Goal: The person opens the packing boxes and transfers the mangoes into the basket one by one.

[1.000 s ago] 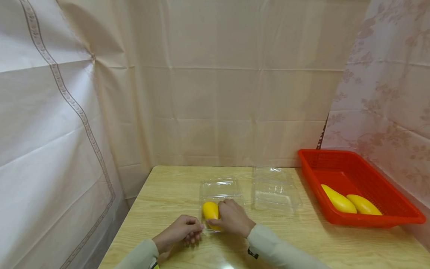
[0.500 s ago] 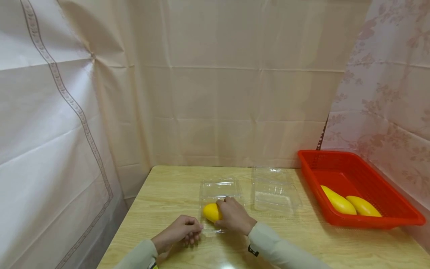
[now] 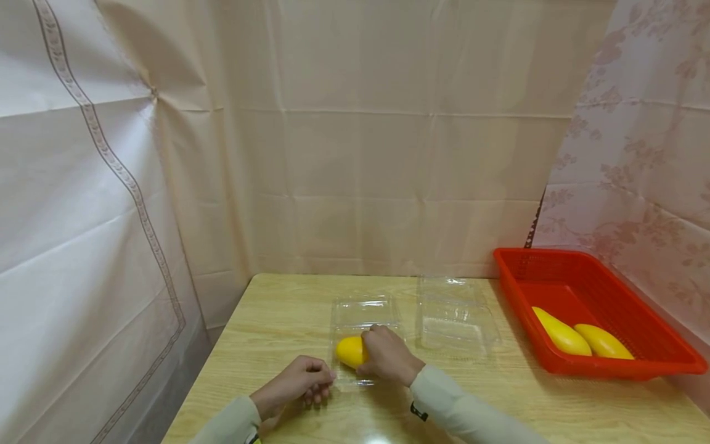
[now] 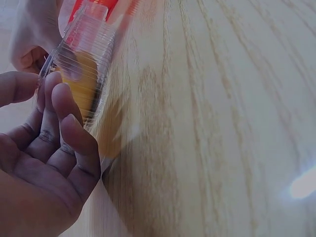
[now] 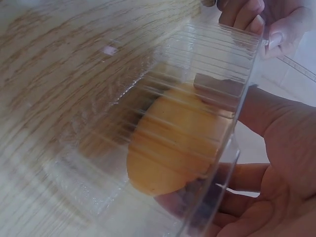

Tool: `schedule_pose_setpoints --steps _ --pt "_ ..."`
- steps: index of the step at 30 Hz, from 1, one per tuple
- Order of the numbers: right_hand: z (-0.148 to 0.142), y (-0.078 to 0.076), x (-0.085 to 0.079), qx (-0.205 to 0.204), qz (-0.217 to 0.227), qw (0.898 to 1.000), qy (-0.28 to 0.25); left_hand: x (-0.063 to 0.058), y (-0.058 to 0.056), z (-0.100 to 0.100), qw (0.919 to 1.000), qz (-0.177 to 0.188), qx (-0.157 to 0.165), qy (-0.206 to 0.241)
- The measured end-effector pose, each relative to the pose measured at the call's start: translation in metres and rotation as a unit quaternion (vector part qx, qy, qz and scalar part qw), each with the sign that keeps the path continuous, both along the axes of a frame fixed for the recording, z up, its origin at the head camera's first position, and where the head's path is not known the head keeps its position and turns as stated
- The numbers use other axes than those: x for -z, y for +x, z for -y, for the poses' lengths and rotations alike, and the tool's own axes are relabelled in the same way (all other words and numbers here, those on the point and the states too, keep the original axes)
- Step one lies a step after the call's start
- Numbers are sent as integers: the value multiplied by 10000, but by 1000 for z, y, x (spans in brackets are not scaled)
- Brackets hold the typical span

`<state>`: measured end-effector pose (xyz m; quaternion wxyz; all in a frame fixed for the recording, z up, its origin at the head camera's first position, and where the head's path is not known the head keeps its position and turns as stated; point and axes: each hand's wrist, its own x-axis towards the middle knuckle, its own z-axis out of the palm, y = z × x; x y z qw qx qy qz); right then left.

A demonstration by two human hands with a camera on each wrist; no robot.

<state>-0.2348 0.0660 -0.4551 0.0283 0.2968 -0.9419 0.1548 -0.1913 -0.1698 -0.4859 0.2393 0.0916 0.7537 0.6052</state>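
A yellow mango (image 3: pixel 350 352) lies in the near half of an open clear plastic clamshell box (image 3: pixel 363 312). My right hand (image 3: pixel 389 356) reaches into the box from the right and grips the mango; in the right wrist view thumb and fingers stand on either side of the fruit (image 5: pixel 170 143), seen through the ribbed wall. At the box's near left corner, my left hand (image 3: pixel 296 383) pinches the rim between thumb and index finger. The left wrist view shows its other fingers bent beside the clear wall (image 4: pixel 96 37).
A second open clear clamshell box (image 3: pixel 455 320) stands to the right on the wooden table (image 3: pixel 266 327). Farther right is a red plastic basket (image 3: pixel 604 367) with two yellow mangoes (image 3: pixel 566 336) in its near end. Cloth curtains (image 3: pixel 355 154) enclose the table's back and sides.
The right hand has turned the mango in the box, from pointing away from me to lying crosswise with its rounded end leftward. The left hand has kept its hold on the corner.
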Motion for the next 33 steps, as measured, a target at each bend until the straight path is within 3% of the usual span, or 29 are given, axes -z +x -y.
schedule_pose_setpoints --steps 23,33 --pt "-6 -2 9 -159 -231 9993 -257 2 1 -1 10000 -12 -47 -28" --pt "-7 -2 6 -193 -300 9984 -430 1 0 -1 9999 -29 -79 -116"
